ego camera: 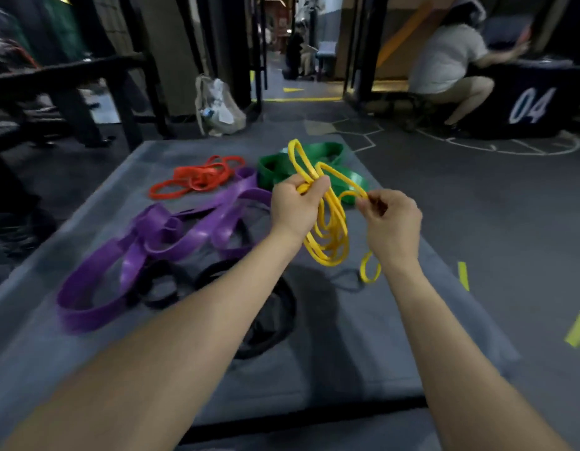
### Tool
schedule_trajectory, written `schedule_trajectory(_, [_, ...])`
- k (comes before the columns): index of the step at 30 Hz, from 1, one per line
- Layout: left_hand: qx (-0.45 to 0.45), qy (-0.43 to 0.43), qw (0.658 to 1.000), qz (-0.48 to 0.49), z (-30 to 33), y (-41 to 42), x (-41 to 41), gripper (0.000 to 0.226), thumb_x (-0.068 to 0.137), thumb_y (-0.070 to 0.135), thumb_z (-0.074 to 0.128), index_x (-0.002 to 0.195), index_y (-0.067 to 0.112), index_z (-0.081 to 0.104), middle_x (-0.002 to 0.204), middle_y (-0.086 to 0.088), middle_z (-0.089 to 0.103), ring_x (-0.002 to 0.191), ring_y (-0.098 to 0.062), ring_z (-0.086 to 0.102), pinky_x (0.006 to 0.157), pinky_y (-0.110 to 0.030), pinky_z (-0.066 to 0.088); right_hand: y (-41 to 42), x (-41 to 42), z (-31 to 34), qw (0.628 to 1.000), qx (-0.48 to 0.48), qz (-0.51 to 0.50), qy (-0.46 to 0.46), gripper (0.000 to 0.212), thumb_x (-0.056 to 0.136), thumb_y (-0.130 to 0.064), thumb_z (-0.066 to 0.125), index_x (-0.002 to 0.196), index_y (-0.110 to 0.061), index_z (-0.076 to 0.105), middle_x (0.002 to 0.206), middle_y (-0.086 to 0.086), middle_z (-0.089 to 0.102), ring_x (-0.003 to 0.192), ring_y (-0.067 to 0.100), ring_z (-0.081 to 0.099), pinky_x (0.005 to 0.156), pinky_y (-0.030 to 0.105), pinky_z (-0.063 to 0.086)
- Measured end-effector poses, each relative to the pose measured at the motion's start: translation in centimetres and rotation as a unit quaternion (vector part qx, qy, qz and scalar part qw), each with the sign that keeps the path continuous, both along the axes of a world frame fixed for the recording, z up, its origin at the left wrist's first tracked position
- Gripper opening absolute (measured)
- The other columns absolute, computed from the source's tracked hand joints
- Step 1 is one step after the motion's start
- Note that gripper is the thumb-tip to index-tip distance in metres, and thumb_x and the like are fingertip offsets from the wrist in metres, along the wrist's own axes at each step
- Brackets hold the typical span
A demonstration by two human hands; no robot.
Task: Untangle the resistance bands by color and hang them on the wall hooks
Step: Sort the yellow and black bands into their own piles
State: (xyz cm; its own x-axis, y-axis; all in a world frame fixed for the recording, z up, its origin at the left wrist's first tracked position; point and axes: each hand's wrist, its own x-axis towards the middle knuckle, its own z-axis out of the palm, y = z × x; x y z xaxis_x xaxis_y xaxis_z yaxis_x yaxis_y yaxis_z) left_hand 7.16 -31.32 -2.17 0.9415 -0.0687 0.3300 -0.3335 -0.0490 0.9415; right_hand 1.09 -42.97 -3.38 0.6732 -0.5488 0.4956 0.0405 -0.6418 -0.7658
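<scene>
A bunch of thin yellow bands [331, 236] hangs in the air above a grey mat [363, 353]. My left hand [293, 206] grips the bunch near its top, with loops sticking up above the fist. My right hand [391, 219] pinches one yellow strand just to the right. On the mat lie wide purple bands [171, 236], thin red bands [197, 182], wide green bands [282, 169] and black bands [272, 320], each colour in its own heap. No wall hooks are in view.
A person in a white shirt [444, 60] crouches at the back right beside a dark box marked 04 [529, 105]. A plastic bag [218, 105] leans against a pillar behind the mat. Black rack legs [125, 102] stand at the left. Yellow tape strips [578, 328] mark the floor.
</scene>
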Motion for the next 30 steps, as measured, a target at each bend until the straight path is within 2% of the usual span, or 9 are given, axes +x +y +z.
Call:
schedule_trajectory(6, [0.021,0.117,0.992,-0.031,-4.4,-6.3,1.2,0.021,0.086,0.023,0.063,0.069,0.011,0.06,0.064,-0.005,0.056,0.06,-0.017,0.052,0.065,-0.03,0.04,-4.5,-0.2,-3.9,0.99,0.003,-0.042,0.131,0.016,0.089,-0.015,0.059,0.077,-0.006,0.065,0.071,0.008,0.052,0.072,0.022,0.045,0.062,0.028,0.032])
schedule_trajectory(8, [0.146,0.133,0.98,-0.014,-5.7,-6.9,2.0,0.024,0.088,0.028,0.06,0.09,0.004,0.063,0.089,-0.015,0.061,0.088,-0.028,0.059,0.08,-0.033,0.041,-4.9,0.0,-5.1,0.983,-0.015,-0.029,0.178,0.018,0.087,-0.013,0.058,0.07,-0.009,0.057,0.067,0.011,0.049,0.069,0.025,0.044,0.059,0.029,0.031])
schedule_trajectory(9, [0.218,0.139,0.966,0.008,-6.1,-6.8,2.3,0.034,0.088,0.032,0.059,0.103,0.001,0.06,0.107,-0.02,0.058,0.108,-0.032,0.053,0.09,-0.033,0.039,-5.1,0.0,-5.5,0.979,-0.028,-0.023,0.201,0.016,0.086,-0.012,0.056,0.07,-0.009,0.056,0.071,0.016,0.052,0.073,0.029,0.048,0.06,0.03,0.033])
schedule_trajectory(11, [0.306,0.149,0.939,0.056,-6.1,-6.0,2.6,0.054,0.086,0.04,0.059,0.122,0.001,0.047,0.133,-0.02,0.04,0.128,-0.033,0.036,0.102,-0.037,0.033,-5.0,0.0,-5.9,0.97,-0.059,-0.018,0.237,0.01,0.087,-0.012,0.055,0.088,-0.007,0.064,0.097,0.022,0.059,0.097,0.038,0.053,0.071,0.035,0.038])
schedule_trajectory(12, [0.331,0.147,0.929,0.076,-6.0,-5.4,2.6,0.062,0.085,0.043,0.06,0.126,0.002,0.041,0.137,-0.017,0.034,0.13,-0.034,0.033,0.104,-0.039,0.031,-4.9,-0.2,-5.8,0.966,-0.077,-0.019,0.247,0.019,0.088,-0.011,0.054,0.104,-0.006,0.064,0.11,0.021,0.058,0.108,0.039,0.048,0.08,0.037,0.039])
schedule_trajectory(14, [0.385,0.123,0.91,0.098,-5.7,-4.4,2.4,0.07,0.083,0.05,0.06,0.131,0.005,0.037,0.137,-0.014,0.031,0.13,-0.034,0.033,0.105,-0.041,0.031,-4.5,-0.5,-5.4,0.962,-0.114,-0.029,0.248,0.032,0.09,-0.012,0.052,0.122,-0.009,0.057,0.123,0.016,0.053,0.116,0.036,0.042,0.091,0.039,0.036])
schedule_trajectory(20, [0.456,0.039,0.886,0.074,-3.8,-0.2,1.0,0.047,0.087,0.049,0.053,0.122,0.017,0.052,0.132,-0.01,0.038,0.129,-0.029,0.034,0.104,-0.04,0.031,-0.7,-0.5,-2.8,0.972,-0.143,-0.02,0.184,0.035,0.089,-0.018,0.057,0.124,-0.011,0.057,0.126,0.012,0.054,0.116,0.034,0.043,0.095,0.041,0.037])
schedule_trajectory(24, [0.454,-0.022,0.888,0.067,-2.5,5.3,-0.5,0.03,0.088,0.037,0.056,0.115,0.022,0.058,0.129,-0.006,0.043,0.126,-0.027,0.038,0.103,-0.037,0.033,3.9,-0.1,-1.4,0.971,-0.148,0.08,0.167,0.035,0.089,-0.021,0.059,0.122,-0.01,0.059,0.121,0.015,0.056,0.115,0.035,0.047,0.095,0.038,0.037])
schedule_trajectory(30, [0.413,-0.024,0.904,0.103,-2.9,15.9,-2.6,0.024,0.084,0.018,0.061,0.108,0.017,0.065,0.117,-0.009,0.053,0.114,-0.028,0.048,0.099,-0.034,0.039,12.0,0.4,-1.6,0.922,-0.225,0.233,0.212,0.034,0.084,-0.028,0.065,0.111,-0.007,0.063,0.11,0.019,0.059,0.108,0.035,0.052,0.093,0.036,0.038])
